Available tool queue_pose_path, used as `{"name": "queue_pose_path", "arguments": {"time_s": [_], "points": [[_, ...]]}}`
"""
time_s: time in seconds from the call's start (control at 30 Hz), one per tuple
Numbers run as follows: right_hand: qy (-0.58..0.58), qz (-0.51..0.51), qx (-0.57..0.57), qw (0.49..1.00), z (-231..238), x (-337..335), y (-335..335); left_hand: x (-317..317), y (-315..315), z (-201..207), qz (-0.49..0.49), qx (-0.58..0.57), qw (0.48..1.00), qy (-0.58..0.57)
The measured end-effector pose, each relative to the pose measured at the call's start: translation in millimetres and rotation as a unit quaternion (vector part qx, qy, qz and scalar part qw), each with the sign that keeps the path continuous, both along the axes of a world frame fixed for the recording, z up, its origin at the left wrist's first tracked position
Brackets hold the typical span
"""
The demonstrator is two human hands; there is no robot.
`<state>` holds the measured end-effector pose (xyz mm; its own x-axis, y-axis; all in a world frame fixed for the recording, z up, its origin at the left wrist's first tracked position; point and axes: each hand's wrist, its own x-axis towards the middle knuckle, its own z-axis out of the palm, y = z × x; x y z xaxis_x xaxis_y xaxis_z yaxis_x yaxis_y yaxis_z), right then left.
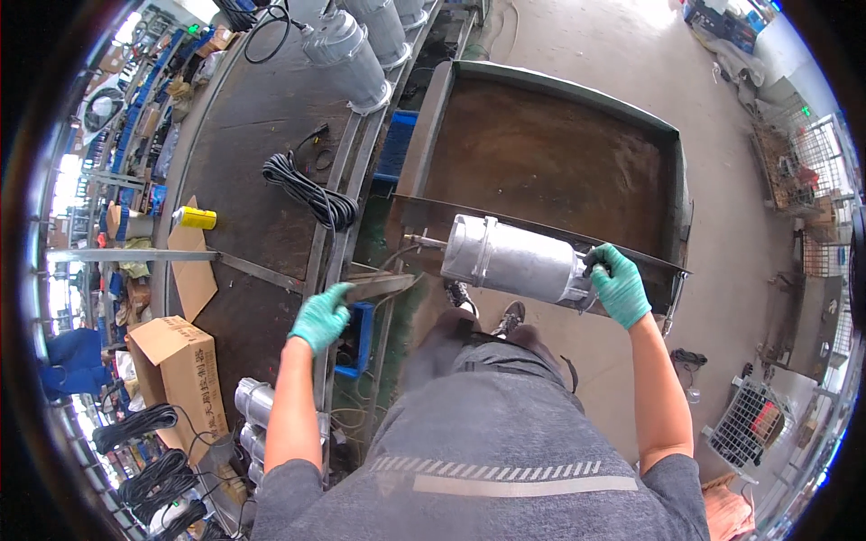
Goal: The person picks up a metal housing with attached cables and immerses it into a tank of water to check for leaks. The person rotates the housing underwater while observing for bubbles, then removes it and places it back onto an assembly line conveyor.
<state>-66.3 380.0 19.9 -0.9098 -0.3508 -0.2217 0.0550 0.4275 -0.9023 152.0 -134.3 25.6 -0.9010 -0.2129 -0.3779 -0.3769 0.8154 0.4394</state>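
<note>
A silver cylindrical motor lies on its side in front of me, at the near edge of a metal tray. My right hand, in a green glove, is closed round its right end; what exactly the fingers grip there is partly hidden. From the motor's left end sticks a cable fitting with a dark cable running off left. My left hand, also gloved in green, hovers by the bench edge, its fingers apart and nothing visible in it. Just beyond it is a coiled black cable on the bench.
The rusty rectangular tray has raised rims. More silver motors stand on the far bench, others at lower left. A cardboard box, yellow can and blue bin are at left. A wire cage stands right.
</note>
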Motion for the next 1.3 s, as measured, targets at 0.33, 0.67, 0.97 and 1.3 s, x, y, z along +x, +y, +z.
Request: {"name": "queue_pose_path", "arguments": {"time_s": [0.33,0.67,0.97,1.3], "points": [[0.088,0.046,0.106,0.989,14.1,2.6,-7.9,-81.0,83.3,-59.3,-0.030,-0.077,0.978,0.193],[0.122,0.169,0.545,0.812,77.4,-4.0,-42.0,-146.8,55.3,-65.7,-0.382,-0.227,0.864,0.236],[0.127,0.180,0.576,0.787,56.6,-6.4,-41.7,-164.1,39.5,-69.9,-0.360,-0.005,0.898,0.252],[0.123,0.179,0.562,0.798,60.9,-6.2,-45.1,-177.4,49.0,-82.1,-0.047,0.220,0.971,-0.081]]}}
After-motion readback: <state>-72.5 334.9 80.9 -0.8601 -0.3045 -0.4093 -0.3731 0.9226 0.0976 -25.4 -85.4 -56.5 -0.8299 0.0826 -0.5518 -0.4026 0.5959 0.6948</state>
